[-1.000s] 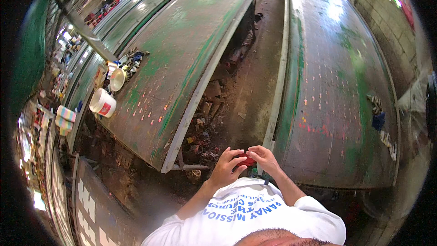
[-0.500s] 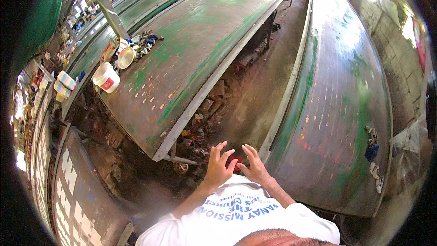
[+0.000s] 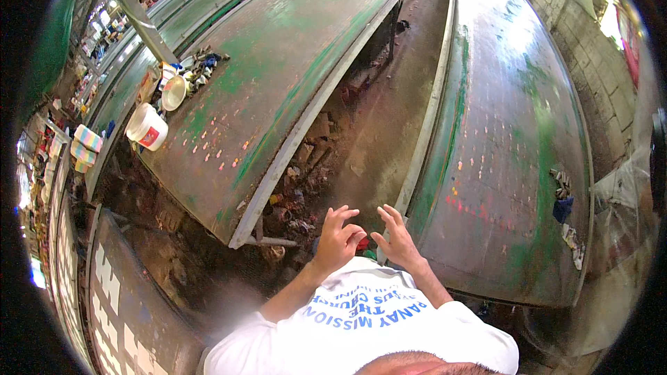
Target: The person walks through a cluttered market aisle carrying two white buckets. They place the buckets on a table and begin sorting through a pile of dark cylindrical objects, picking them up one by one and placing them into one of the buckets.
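Both of my hands are raised in front of my white shirt [image 3: 375, 305], with a narrow gap between them. My left hand [image 3: 338, 242] has its fingers apart and bent a little, with nothing in it. Facing it, my right hand [image 3: 397, 242] is also open, its fingers stretched upward and its thumb out. Neither hand touches a table. The right hand is nearest to the near end of the long right table [image 3: 486, 250]. Beyond the left hand lies the corner of the long left table [image 3: 208, 187], its dark surface smeared with green.
A white bucket [image 3: 147, 127] stands on the left table's edge, near a tub [image 3: 174, 92] and a pile of rags [image 3: 205, 62]. Dark blue cloth [image 3: 563, 210] lies on the right table's outer edge. Between the tables runs a floor aisle [image 3: 368, 146] with debris along its left side.
The view has shifted, so the tables sit further left in the picture. My hands stay raised and have drawn slightly apart, both still without anything in them.
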